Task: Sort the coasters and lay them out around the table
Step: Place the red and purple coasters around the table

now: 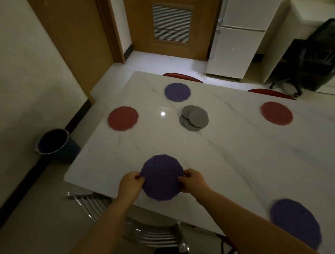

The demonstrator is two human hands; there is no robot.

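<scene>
1. We hold the round purple textured coaster (162, 177) at the near edge of the white marble-patterned desk (231, 143), left hand (131, 184) on its left rim, right hand (192, 181) on its right rim.
2. Fingers of both hands are clamped on that coaster's opposite edges; it lies between them, round, so no long axis matters.
3. Whether it rests flat on the desk or hangs just above, we cannot tell.
4. Already laid out: two red round coasters (123, 118), a far purple coaster (177, 92), two more purple ones at the right (296, 223).
5. A grey stack of small round coasters (193, 117) sits mid-desk, well apart from our hands, nearer the right one.
6. The dark bucket (54, 141) on the floor looks empty.
</scene>
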